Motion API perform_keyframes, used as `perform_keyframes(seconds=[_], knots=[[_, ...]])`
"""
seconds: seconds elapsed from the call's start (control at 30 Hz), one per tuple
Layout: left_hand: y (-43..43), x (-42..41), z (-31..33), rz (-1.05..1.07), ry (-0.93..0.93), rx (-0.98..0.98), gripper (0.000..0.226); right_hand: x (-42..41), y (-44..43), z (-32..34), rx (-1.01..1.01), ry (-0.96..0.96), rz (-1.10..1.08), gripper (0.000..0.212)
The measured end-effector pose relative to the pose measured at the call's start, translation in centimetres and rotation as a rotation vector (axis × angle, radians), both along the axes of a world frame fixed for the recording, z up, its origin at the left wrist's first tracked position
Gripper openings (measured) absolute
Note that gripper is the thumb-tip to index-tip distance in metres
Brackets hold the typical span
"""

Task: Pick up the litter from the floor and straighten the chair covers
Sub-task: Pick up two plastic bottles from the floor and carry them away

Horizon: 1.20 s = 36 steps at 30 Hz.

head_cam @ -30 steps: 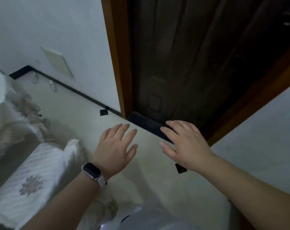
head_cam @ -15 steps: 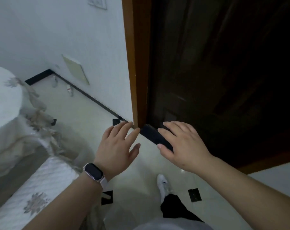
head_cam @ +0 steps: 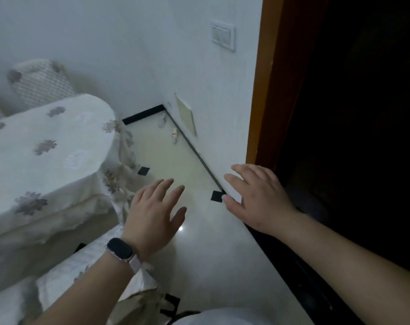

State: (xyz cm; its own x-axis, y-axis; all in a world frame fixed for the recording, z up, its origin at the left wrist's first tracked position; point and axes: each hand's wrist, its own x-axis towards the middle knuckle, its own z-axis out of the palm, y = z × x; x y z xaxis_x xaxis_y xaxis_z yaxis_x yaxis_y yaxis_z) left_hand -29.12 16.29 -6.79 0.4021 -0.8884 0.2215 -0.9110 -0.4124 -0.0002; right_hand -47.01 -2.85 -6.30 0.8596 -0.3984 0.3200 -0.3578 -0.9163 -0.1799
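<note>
Change: view has swung left since half a second ago; the dark doorway [head_cam: 351, 137] now sits at the right edge, and more of the covered chair and the wall corner shows. Both hands keep their spread pose.
Litter: two small pale pieces [head_cam: 174, 135] on the floor [head_cam: 199, 254] by the black baseboard, below a wall panel [head_cam: 186, 114]; well apart from both hands. Too small to identify.
Chair covers: white flower-patterned cover [head_cam: 46, 148] at left, its hem rumpled and bunched at floor level; a second white cover [head_cam: 82, 261] lies under the left forearm.
Left hand [head_cam: 156, 214]: flat, fingers spread, holding nothing, above the floor just beside the rumpled hem; watch [head_cam: 119, 249] on the wrist.
Right hand [head_cam: 255, 195]: flat, fingers spread, holding nothing, near the foot of the door frame [head_cam: 262, 90].
Wall: light switch [head_cam: 223, 37] beside the frame.
</note>
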Motion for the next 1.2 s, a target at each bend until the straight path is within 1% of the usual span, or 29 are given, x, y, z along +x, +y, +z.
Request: perform_keyframes(seconds=[0.1, 0.23, 0.4, 0.57, 0.63, 0.7, 0.87, 1.03, 1.2], knots=[[-1.0, 1.9, 0.1, 0.087, 0.001, -0.022, 0.051, 2.9, -2.5, -0.9, 0.064, -0.016, 0.045, 0.051], [-1.8, 5.6, 0.1, 0.175, 0.006, -0.015, 0.051, 8.1, -5.1, -1.2, 0.074, -0.020, 0.116, 0.051], [-3.3, 11.6, -1.5, 0.251, 0.014, -0.034, 0.050, 15.9, -7.7, -2.5, 0.045, -0.031, 0.177, 0.050], [-6.5, 20.6, -4.1, 0.295, 0.102, -0.019, 0.052, 25.3, -10.9, -3.9, -0.015, 0.062, 0.192, 0.052], [-7.7, 24.9, -4.9, 0.305, 0.151, -0.005, 0.053, 29.6, -11.9, -4.1, -0.043, 0.109, 0.202, 0.053], [-9.1, 29.4, -5.2, 0.303, 0.158, -0.011, 0.054, 33.8, -12.9, -3.8, -0.063, 0.144, 0.212, 0.052], [-13.5, 40.2, -3.7, 0.264, 0.151, -0.032, 0.057, 41.9, -16.1, -1.5, -0.073, 0.120, 0.172, 0.053], [-16.3, 46.0, -3.1, 0.240, 0.160, -0.083, 0.052, 48.0, -18.7, -1.6, -0.084, 0.106, 0.141, 0.053], [-18.8, 51.2, -3.8, 0.286, 0.214, -0.097, 0.052, 55.3, -21.7, -3.0, -0.066, 0.120, 0.220, 0.052]])
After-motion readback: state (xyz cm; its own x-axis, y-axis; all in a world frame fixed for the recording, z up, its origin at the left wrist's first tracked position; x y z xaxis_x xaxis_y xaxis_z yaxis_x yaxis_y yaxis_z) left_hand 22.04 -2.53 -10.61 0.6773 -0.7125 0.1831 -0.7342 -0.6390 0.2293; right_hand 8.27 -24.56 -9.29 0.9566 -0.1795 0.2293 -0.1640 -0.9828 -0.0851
